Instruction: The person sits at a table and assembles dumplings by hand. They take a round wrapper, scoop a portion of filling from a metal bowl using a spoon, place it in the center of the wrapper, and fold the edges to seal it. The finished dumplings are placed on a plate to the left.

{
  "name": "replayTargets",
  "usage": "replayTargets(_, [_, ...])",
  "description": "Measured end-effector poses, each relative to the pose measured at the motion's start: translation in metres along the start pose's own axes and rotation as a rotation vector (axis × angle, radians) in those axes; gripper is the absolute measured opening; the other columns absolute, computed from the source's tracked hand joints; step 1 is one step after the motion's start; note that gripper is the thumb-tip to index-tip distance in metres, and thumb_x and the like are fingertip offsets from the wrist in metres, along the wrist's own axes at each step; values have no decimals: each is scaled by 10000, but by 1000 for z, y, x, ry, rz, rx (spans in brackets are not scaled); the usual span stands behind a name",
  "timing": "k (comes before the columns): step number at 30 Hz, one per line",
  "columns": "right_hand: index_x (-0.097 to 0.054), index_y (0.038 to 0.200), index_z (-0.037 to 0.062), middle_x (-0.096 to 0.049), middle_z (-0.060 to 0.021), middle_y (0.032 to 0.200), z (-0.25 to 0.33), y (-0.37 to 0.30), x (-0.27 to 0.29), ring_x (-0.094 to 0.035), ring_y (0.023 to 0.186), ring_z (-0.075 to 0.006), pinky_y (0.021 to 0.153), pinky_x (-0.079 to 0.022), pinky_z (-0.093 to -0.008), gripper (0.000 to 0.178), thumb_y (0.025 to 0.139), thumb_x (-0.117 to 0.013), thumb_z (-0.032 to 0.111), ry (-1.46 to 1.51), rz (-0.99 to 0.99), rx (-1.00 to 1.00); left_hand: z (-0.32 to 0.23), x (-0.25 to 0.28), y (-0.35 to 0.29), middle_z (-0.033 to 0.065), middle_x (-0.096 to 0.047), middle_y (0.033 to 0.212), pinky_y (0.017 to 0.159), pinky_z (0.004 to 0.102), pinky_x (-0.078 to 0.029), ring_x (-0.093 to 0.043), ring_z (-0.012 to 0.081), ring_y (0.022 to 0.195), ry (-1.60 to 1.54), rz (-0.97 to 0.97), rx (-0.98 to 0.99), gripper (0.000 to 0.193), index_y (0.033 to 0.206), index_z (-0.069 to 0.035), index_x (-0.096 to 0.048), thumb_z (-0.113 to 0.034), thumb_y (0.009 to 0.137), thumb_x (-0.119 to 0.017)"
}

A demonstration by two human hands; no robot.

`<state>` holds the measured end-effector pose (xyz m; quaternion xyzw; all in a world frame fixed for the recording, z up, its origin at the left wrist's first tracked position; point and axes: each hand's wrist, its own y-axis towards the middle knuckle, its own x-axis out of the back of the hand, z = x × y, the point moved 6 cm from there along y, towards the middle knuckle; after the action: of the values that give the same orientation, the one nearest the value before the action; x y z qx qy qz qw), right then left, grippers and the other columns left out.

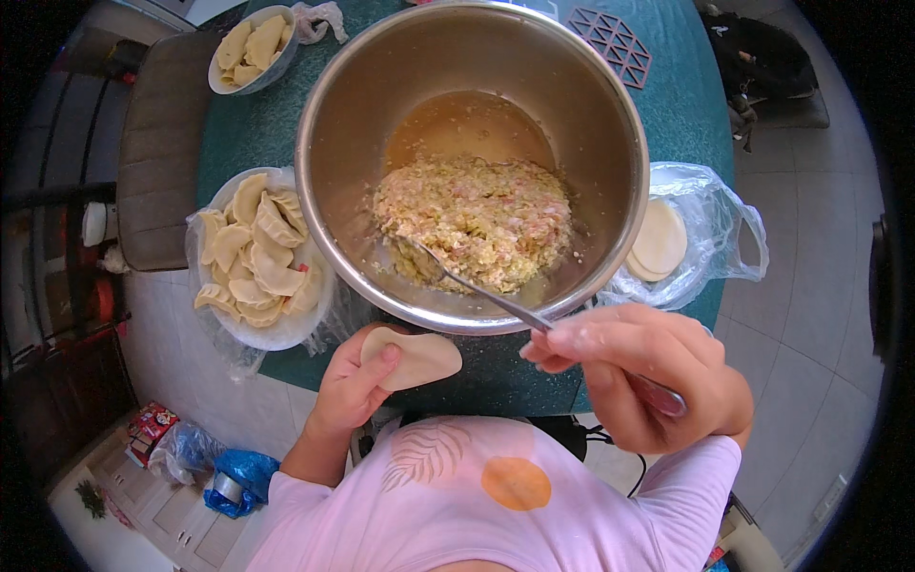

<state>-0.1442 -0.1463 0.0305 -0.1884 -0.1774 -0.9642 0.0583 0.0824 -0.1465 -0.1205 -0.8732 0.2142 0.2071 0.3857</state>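
My left hand pinches a round, pale dumpling wrapper by its left side, thumb on top, just below the bowl's near rim. In my right hand is a metal spoon, gripped by its handle. The spoon's head dips into the minced filling at its lower left edge, partly hidden by it. That filling, speckled pink and pale green, lies in a large steel bowl, with brownish liquid pooled at the far side. To the right, a stack of round wrappers rests on a clear plastic bag.
Several folded dumplings fill a plastic-covered bowl at the left. A smaller bowl of dumplings stands at the far left. A lattice trivet lies behind the steel bowl on the green table. A padded chair stands at the left.
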Motion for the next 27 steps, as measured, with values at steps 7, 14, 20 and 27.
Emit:
replayTargets(7, [-571,998,-93,-633,-178,875,4,-4,-4,-654,736,-270,639,-525,-300,298,704,-579,-141,57,37,-18,2,4,-1,202,-565,1126,936,417,-451,-574,294,1056,2,8,-13,319,1147,46,-450,-144,895,-493])
replayTargets(14, [-566,997,-53,-615,-149,834,-12,2,-12,-642,729,-271,622,-516,-325,267,738,-607,-100,13,61,-65,-1,-1,-3,194,-569,1121,930,421,-454,-577,289,1051,-4,-8,-8,313,1147,33,-455,-141,889,-495])
replayTargets(20, [-555,1005,-59,-601,-152,821,-23,4,-17,-630,699,-286,611,-516,-328,264,746,-608,-64,-17,82,-66,-2,-6,-2,191,-566,1130,927,416,-455,-572,282,1061,-28,29,-12,330,1157,36,-455,-148,888,-506])
replayTargets(27, [-554,992,-52,-596,-151,820,-14,1,-19,-629,678,-274,581,-518,-316,280,720,-616,-76,-34,57,-6,1,2,-1,184,-574,1111,923,413,-458,-577,279,1049,13,10,-7,305,1141,28,-466,-150,896,-499])
